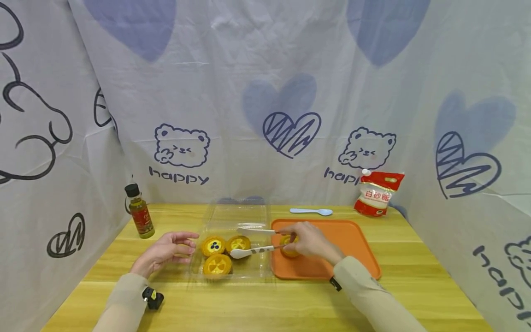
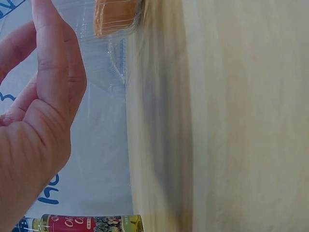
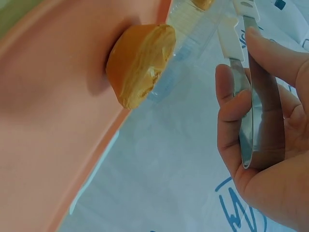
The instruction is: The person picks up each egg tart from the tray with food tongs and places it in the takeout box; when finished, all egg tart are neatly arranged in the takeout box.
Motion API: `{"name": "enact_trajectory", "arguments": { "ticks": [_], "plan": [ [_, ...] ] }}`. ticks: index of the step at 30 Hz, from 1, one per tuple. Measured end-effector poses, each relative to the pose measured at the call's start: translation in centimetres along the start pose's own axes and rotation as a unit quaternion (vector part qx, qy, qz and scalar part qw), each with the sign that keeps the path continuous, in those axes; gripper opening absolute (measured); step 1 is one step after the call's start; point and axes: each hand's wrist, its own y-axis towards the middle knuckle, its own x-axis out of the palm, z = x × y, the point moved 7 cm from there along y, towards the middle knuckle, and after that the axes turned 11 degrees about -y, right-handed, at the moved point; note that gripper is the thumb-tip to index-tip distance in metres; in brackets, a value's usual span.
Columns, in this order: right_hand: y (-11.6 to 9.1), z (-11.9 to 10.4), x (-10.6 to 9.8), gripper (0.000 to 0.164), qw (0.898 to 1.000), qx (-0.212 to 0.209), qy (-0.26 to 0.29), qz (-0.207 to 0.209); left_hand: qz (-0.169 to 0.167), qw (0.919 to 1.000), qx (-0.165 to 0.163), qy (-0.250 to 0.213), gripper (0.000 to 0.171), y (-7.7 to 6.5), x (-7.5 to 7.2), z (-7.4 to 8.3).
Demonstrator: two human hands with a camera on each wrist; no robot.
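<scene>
My right hand grips metal tongs with white tips, above the left part of the orange tray. The tong arms stand apart and point left over a clear plastic box. Three egg tarts sit in this box: a blueberry-topped tart, a tart behind the tongs and a front tart. Another egg tart rests on the tray under my right hand, apart from the tongs. Beside the box's left wall, my left hand holds nothing, its fingers loosely bent.
The box's transparent lid lies folded back toward the curtain. An oil bottle stands at the back left. Behind the tray are a white spoon and a red-and-white sugar bag. Curtains border the wooden table.
</scene>
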Motion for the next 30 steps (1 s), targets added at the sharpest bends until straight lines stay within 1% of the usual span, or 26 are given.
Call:
{"name": "enact_trajectory", "arguments": {
  "ticks": [5,8,14,18,24,30],
  "plan": [
    [-0.1,0.2,-0.5,0.043,1.0,0.009,0.017,-0.008,0.0,1.0,0.001,0.003,0.064,0.1,-0.1,0.0],
    [-0.1,0.3,-0.4,0.041,1.0,0.008,0.013,-0.008,0.001,1.0,0.002,0.004,0.064,0.1,-0.1,-0.1],
    [0.1,0.4,-0.1,0.04,1.0,0.006,-0.004,0.007,0.004,1.0,0.0,0.006,0.064,0.0,-0.2,-0.1],
    [0.2,0.5,0.0,0.041,1.0,0.005,-0.005,0.007,0.006,1.0,-0.002,0.006,0.064,0.0,-0.2,-0.1],
    [0.1,0.6,-0.2,0.043,1.0,-0.01,0.012,-0.001,0.006,1.0,-0.002,0.005,0.064,0.0,-0.2,0.0],
    [-0.1,1.6,-0.3,0.044,0.998,-0.023,0.052,-0.011,0.007,1.0,-0.003,0.005,0.063,0.0,-0.1,0.0]
  ]
}}
